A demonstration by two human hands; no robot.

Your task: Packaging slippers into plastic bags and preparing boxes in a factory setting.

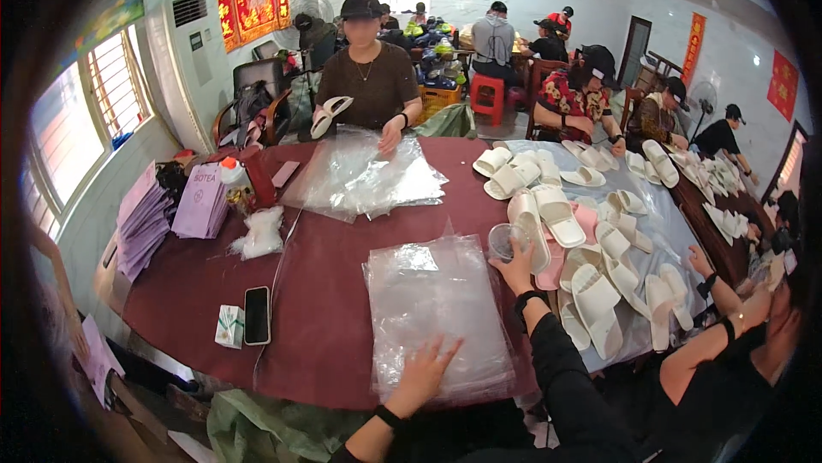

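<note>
Fingers of the left hand [422,375] are spread and extended, palm down on a stack of clear plastic bags [431,296]. Stack is roughly rectangular, glossy, thin-filmed and creased, with uneven margins; it lies at the near edge of the table [334,283], which is covered in smooth maroon material. Fingers of the right hand [518,264] are curled around a small round cup [503,240] of transparent, rigid-looking plastic, just beside the slippers. Cream open-toed slippers [594,305] with broad, smooth straps lie overlapped toward the table's right end, on bluish plastic sheeting; pink slippers [549,259] show among them. Second pile of clear film bags [364,176], wrinkled and reflective, lies at the far edge, beneath a co-worker's hand [392,133]. Flat, dark-screened smartphone [257,316] and small white box [229,326] lie toward the near-left edge.
</note>
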